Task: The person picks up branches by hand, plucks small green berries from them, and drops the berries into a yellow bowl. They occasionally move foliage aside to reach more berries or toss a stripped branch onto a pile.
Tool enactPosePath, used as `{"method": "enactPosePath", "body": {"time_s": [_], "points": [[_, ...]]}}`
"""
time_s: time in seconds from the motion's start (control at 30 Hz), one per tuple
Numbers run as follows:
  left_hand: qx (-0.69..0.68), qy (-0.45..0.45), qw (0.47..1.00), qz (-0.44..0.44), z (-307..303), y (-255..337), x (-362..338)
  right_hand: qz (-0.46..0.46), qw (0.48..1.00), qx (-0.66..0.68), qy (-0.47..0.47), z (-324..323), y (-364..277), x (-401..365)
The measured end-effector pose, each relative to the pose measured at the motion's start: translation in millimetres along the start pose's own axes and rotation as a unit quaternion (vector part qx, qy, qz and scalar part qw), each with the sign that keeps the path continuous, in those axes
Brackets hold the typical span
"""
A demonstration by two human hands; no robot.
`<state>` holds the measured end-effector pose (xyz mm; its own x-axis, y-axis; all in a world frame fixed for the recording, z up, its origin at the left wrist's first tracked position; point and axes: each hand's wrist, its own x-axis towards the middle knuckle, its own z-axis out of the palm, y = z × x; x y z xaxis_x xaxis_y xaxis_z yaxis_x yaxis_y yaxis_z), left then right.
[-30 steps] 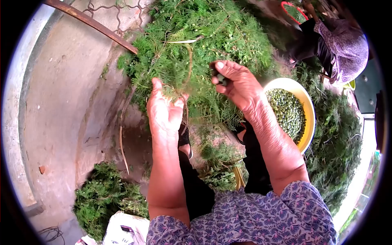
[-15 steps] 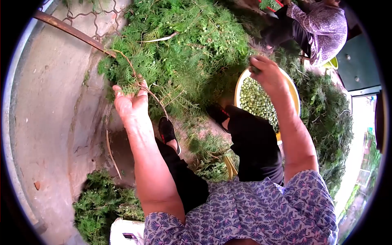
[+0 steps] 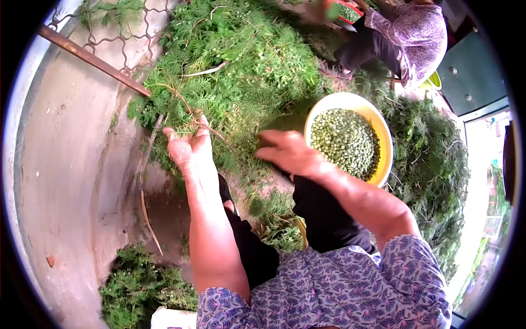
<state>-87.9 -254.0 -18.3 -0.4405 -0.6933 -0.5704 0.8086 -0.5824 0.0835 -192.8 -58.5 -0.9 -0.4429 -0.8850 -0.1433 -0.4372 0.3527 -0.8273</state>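
My left hand (image 3: pixel 189 149) holds a thin brown branch (image 3: pixel 219 136) with green sprigs, its fingers curled around the stem over the left side of the leafy pile (image 3: pixel 246 60). Blurred by motion, my right hand (image 3: pixel 282 151) is between the branch and the yellow bucket (image 3: pixel 387 145), with its fingertips pointing left; whether anything is in them cannot be made out. Small round green berries (image 3: pixel 342 140) fill much of the bucket, just right of my right hand.
Another person (image 3: pixel 411 35) sits at the upper right beside a red-rimmed container (image 3: pixel 350 13). Dark green branches (image 3: pixel 430 159) lie right of the bucket, more (image 3: pixel 137 285) at the lower left. A rusty metal bar (image 3: pixel 93 59) crosses the upper left.
My right hand has moved left, from above the bucket toward the branch. My left hand has shifted slightly right and down, still with the branch. The view has shifted a little.
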Motion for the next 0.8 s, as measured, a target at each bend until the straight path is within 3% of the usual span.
{"method": "enactPosePath", "body": {"time_s": [0.07,0.13,0.17,0.23,0.3,0.33,0.37,0.4,0.43,0.47,0.5,0.57,0.63,0.7,0.73,0.77,0.8], "points": [[0.002,0.019,0.999,0.033,-3.0,-1.4,2.1,0.027,0.995,0.077,-0.06,24.9,-12.4,12.9],[0.041,-0.003,0.997,0.07,-4.7,-0.8,6.0,0.151,0.937,0.302,-0.087,46.4,-11.5,26.1],[-0.061,-0.086,0.994,-0.029,-15.4,10.0,11.8,0.152,0.939,0.298,-0.078,48.0,-14.5,28.3],[-0.023,-0.025,0.999,0.035,-10.6,7.2,14.6,0.121,0.954,0.264,-0.071,44.7,-23.0,26.2],[-0.011,0.022,0.998,0.056,-3.6,7.6,12.7,0.084,0.936,0.341,0.024,72.1,-1.0,35.9],[-0.032,0.005,0.998,0.045,-4.7,9.0,15.1,0.151,0.916,0.369,0.036,71.0,-7.4,35.0],[-0.052,-0.009,0.998,0.035,-8.8,11.9,19.4,0.154,0.898,0.41,0.033,70.7,-9.5,35.6],[-0.022,-0.056,0.997,0.042,-19.8,17.7,31.7,0.173,0.84,0.513,-0.031,65.9,-15.0,29.4],[-0.045,-0.105,0.993,-0.029,-28.2,23.8,36.8,0.183,0.769,0.606,-0.093,59.6,-20.0,25.1],[-0.031,-0.115,0.993,-0.025,-33.6,26.8,43.2,0.187,0.794,0.571,-0.094,63.8,-21.2,22.3],[-0.016,-0.126,0.992,-0.024,-36.7,25.1,46.6,0.166,0.863,0.467,-0.102,67.7,-22.7,23.1],[0.039,-0.009,0.997,0.071,-21.3,13.9,35.1,0.137,0.873,0.465,-0.049,70.9,-27.2,15.8],[-0.041,0.06,0.997,0.003,-17.3,24.5,36.5,0.143,0.89,0.424,-0.085,52.8,-30.8,10.4],[0.099,-0.032,0.993,0.062,-18.3,22.2,27.1,0.19,0.89,0.411,-0.061,18.6,-33.0,-6.2],[-0.005,-0.053,0.998,0.022,-27.8,35.1,43.5,0.198,0.882,0.425,-0.039,0.9,-28.5,-17.9],[0.015,-0.151,0.988,0.003,-40.3,44.6,57.4,0.22,0.895,0.389,0.011,-16.8,-22.1,-29.7],[0.015,-0.115,0.993,0.025,-32.5,40.9,48.6,0.221,0.878,0.42,0.071,-26.1,6.9,-36.6]]}}
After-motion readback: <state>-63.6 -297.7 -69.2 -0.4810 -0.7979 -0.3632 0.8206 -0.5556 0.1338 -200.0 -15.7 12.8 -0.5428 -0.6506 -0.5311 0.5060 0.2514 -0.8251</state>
